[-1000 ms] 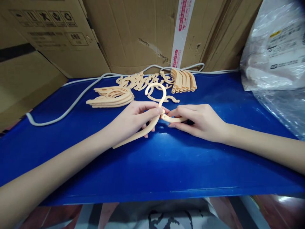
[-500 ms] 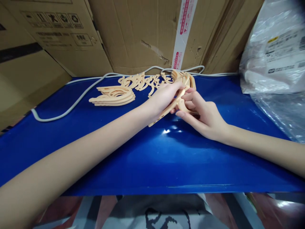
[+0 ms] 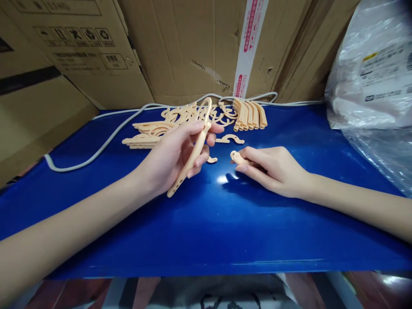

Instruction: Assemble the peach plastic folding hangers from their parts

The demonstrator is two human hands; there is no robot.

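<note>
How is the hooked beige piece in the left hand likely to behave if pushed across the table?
The hooked piece is probably stiff, holding its curve beyond the left hand. Its slender form suggests little weight. On the glossy blue tabletop, it would likely slide, not roll, being bent.

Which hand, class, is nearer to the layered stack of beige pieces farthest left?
Left. The left hand partly hides the stack from the camera, in front of its right end; the right hand is farther off, well to the right.
</note>
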